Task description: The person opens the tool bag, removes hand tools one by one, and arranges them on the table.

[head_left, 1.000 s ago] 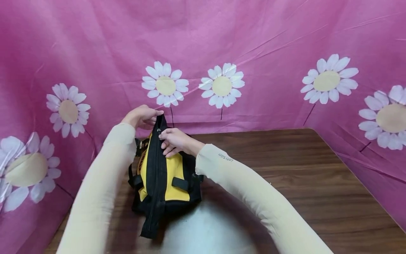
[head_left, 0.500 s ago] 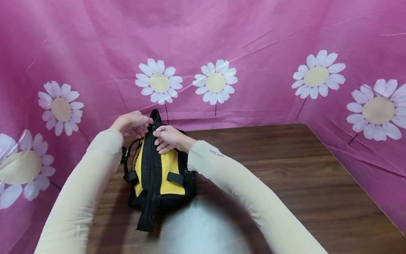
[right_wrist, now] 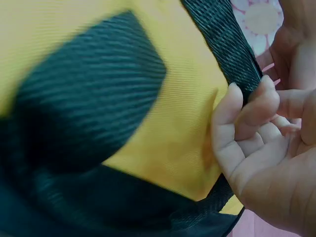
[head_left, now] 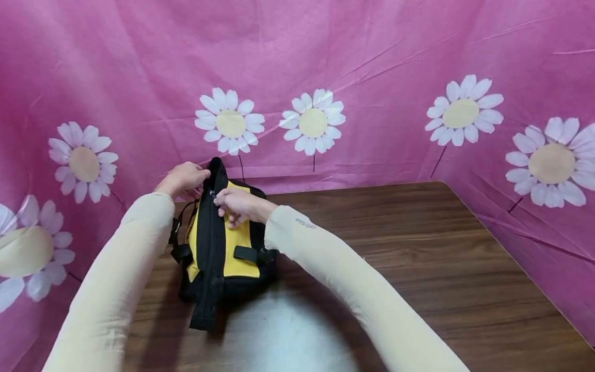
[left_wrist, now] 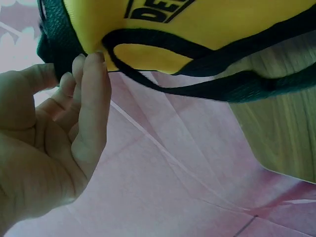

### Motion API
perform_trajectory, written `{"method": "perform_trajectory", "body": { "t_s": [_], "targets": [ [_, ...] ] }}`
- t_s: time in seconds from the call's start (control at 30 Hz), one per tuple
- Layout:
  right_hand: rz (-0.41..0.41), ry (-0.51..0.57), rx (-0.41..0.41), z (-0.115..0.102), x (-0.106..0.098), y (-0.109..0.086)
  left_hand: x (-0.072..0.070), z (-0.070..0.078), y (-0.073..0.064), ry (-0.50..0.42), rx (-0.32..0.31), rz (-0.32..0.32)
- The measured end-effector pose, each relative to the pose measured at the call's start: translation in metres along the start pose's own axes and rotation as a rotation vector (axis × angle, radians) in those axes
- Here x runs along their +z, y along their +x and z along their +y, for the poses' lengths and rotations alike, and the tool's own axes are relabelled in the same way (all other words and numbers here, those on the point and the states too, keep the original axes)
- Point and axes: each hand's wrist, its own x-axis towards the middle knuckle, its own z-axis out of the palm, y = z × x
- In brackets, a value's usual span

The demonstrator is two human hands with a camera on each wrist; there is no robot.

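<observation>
A yellow and black fabric bag point(head_left: 239, 240) stands on the table, a black zipper band point(head_left: 209, 263) running along its top. At the band's raised far end, my left hand point(head_left: 183, 178) pinches the left edge between thumb and fingers. The band's two sides spread slightly there, beyond the small metal zipper slider point(head_left: 212, 194). My right hand point(head_left: 239, 204) pinches at the slider from the right side. In the left wrist view, a black strap point(left_wrist: 158, 44) loops over the yellow side with partial dark lettering. The right wrist view has the right hand's fingertips point(right_wrist: 234, 96) at the black band's edge.
The brown wooden table point(head_left: 418, 248) extends to the right of the bag. A pink cloth point(head_left: 372, 46) with white flowers hangs behind the table and at both sides. A short black strap tab point(head_left: 246, 253) sticks out on the bag's near right.
The head view has shifted a little, and the bag and both hands lie further left. My left hand has moved from the band's tip to its left edge, and the far end has spread apart.
</observation>
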Motion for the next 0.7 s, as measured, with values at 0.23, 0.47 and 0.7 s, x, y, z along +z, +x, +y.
{"method": "perform_trajectory", "body": {
  "t_s": [0.23,0.47,0.7],
  "targets": [
    [-0.150,-0.063,0.051,0.010,0.009,-0.024,-0.003,-0.013,0.008,-0.086,0.042,-0.001],
    [-0.269,-0.132,0.066,0.019,0.023,-0.067,-0.004,-0.019,0.006,-0.224,0.061,-0.065],
    [-0.409,-0.229,0.123,0.022,0.037,-0.102,-0.004,-0.025,0.006,-0.220,0.072,-0.062]
  ]
}}
